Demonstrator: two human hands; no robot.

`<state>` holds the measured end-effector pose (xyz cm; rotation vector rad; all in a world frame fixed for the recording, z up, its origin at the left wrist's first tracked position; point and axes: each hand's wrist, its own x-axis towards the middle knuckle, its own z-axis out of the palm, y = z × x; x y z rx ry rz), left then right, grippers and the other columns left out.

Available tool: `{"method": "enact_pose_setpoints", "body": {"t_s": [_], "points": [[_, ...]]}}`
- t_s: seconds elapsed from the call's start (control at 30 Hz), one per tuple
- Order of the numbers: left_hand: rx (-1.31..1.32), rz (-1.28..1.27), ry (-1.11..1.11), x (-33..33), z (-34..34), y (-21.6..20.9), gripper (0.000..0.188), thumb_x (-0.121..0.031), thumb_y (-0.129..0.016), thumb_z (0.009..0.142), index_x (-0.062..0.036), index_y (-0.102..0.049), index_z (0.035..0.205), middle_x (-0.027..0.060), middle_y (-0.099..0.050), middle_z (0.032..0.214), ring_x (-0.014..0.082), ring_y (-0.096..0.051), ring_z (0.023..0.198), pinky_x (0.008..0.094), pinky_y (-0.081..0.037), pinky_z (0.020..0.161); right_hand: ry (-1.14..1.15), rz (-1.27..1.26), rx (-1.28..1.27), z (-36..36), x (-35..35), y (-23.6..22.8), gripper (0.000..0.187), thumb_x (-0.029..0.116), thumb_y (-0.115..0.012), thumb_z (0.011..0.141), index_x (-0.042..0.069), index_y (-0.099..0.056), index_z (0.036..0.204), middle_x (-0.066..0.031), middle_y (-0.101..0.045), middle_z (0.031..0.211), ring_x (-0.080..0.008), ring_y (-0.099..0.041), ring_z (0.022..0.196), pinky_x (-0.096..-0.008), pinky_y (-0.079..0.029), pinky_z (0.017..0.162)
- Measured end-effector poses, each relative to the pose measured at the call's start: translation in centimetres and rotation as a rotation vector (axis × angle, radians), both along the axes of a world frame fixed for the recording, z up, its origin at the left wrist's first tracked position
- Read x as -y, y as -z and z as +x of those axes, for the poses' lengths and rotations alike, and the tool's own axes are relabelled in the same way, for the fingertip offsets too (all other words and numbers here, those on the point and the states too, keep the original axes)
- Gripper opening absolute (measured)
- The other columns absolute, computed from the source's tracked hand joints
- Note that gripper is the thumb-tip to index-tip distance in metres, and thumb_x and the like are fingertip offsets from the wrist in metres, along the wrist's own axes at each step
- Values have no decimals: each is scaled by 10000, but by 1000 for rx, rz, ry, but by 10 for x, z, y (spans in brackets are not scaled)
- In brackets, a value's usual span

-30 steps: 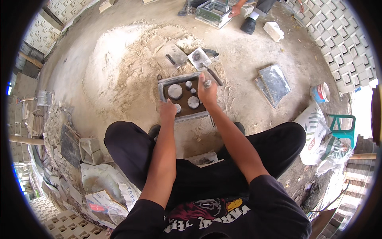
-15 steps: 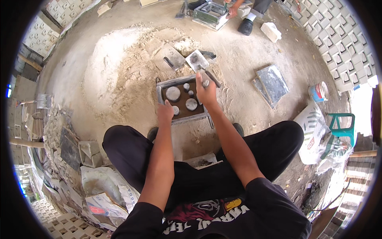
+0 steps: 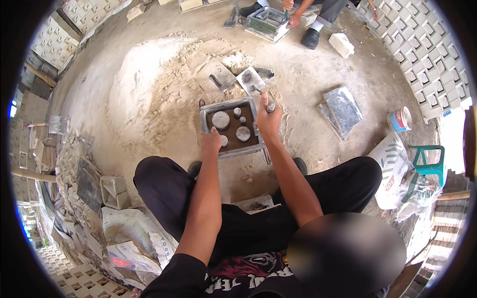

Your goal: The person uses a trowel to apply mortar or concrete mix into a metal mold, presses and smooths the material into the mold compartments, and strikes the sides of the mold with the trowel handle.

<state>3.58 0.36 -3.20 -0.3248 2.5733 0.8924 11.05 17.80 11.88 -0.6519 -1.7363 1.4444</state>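
In front of me on the ground sits a rectangular box mould [image 3: 233, 152] with grey walls and wire loops on its sides. Its brown bed holds several round grey discs and knobs; the largest disc [image 3: 220, 120] is at the far left. My left hand [image 3: 211, 141] is closed over the mould's near left edge, thumb up beside a small disc [image 3: 224, 141]. Above the mould's right edge, my right hand [image 3: 268, 121] grips a hand tool [image 3: 271, 107] by its rounded grey handle. The tool's dark end points away from me; its exact kind is unclear.
Beyond the mould lie a handled float [image 3: 216, 79], a pale square plate [image 3: 250, 79] and heaped powder [image 3: 149, 64]. Flat dark plates [image 3: 343, 111], a bucket [image 3: 399, 119] and a green stool [image 3: 428, 161] stand right. A co-worker's hand [image 3: 294, 20] works at another mould [image 3: 266, 25].
My right hand has shifted slightly right, and the tool's dark part has turned from pointing across to pointing away. My left hand stays on the mould. The whole view has shifted slightly.
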Motion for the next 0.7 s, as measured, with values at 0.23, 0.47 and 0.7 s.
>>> {"method": "enact_pose_setpoints", "body": {"t_s": [0.23,0.47,0.7], "points": [[-96,-82,26,3,8,-9,816,-538,-423,909,155,-329,1329,365,-422,1318,437,-430,1253,479,-347,1050,9,74,89,-3,2,11,482,266,-521,969,-32,-504,591,-122,-472,475,-163,-443,457,-398,-338,461],[-40,-70,-52,-8,6,-11,787,-511,-432,915,70,-251,1414,306,-409,1358,403,-440,1256,502,-380,1015,-67,143,2,-16,0,32,488,313,-498,987,24,-470,595,41,-371,514,-64,-320,515,-308,-265,441],[-557,-122,362,-15,13,-16,672,-443,-401,945,-23,-260,1449,164,-272,1505,304,-276,1389,498,-209,1121,-104,278,2,-24,0,31,476,301,-496,990,40,-450,594,49,-369,547,-56,-320,533,-293,-255,450]]}}
